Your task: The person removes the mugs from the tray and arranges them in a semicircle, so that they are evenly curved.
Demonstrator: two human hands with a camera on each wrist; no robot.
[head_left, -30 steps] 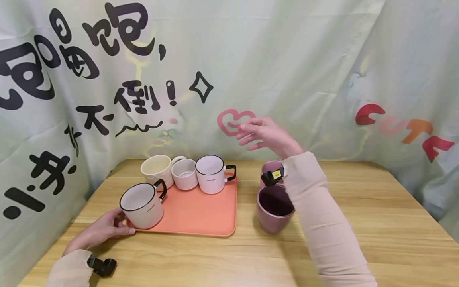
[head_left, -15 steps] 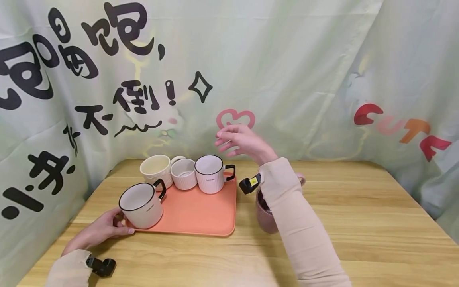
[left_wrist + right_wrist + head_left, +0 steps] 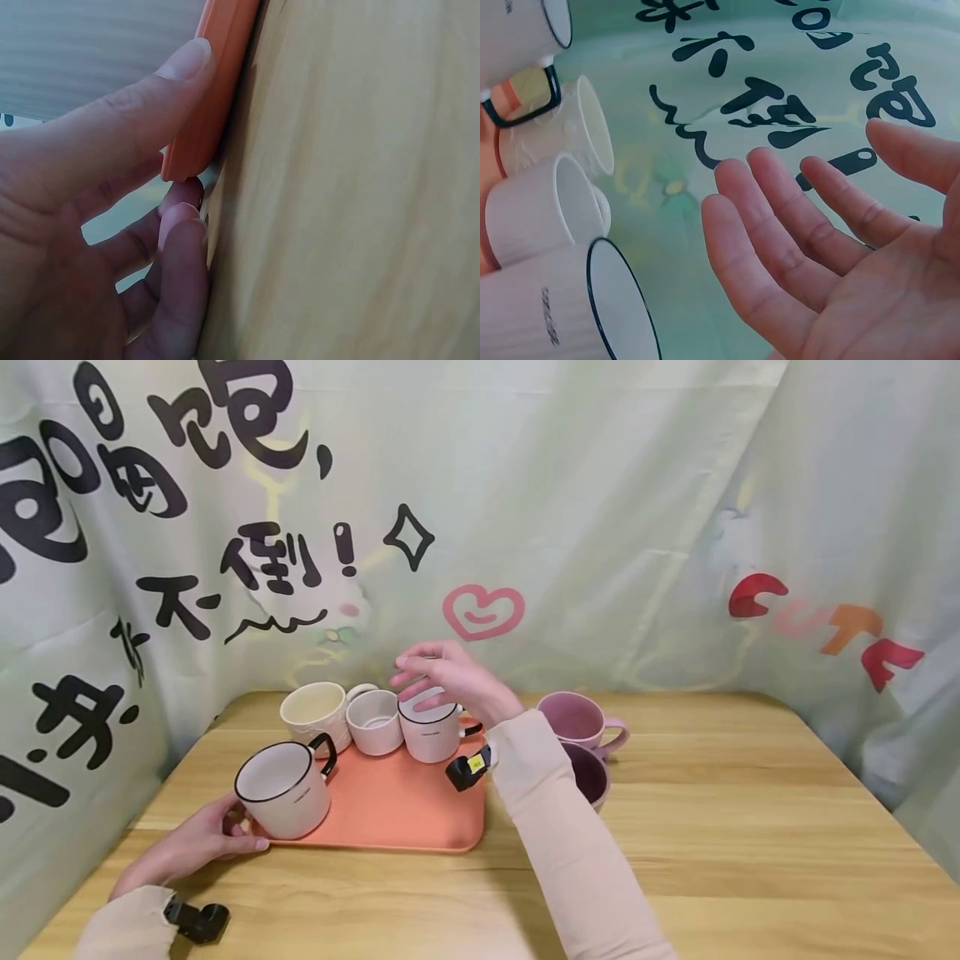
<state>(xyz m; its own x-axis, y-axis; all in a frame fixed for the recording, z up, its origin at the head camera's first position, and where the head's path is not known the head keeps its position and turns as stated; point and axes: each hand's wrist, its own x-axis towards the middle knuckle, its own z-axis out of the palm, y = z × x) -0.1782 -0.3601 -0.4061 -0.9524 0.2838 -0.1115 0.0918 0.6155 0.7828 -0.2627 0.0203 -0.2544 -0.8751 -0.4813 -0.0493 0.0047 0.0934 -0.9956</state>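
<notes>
At its near left corner my left hand (image 3: 198, 839) grips the orange tray (image 3: 397, 822), the thumb on the rim and fingertips at the corner's underside (image 3: 150, 240). Close by on the tray stands a white mug with a black rim and handle (image 3: 288, 810). My right hand (image 3: 457, 681) hovers with spread, relaxed fingers above a second black-rimmed white mug (image 3: 431, 742) at the tray's back right, partly covering it. It holds nothing. A cream mug (image 3: 315, 714) and a small ribbed white cup (image 3: 375, 727) complete the back row.
Right of the tray, a purple mug (image 3: 573, 714) stands on the wooden table (image 3: 750, 827) behind a darker purple cup (image 3: 592, 777), which my right sleeve (image 3: 562, 827) partly hides. A printed curtain (image 3: 600, 527) hangs behind the table.
My right hand has moved left and downward, from above the purple mugs to over the tray's back right mug. The left hand keeps its hold on the tray. The head view has shifted slightly.
</notes>
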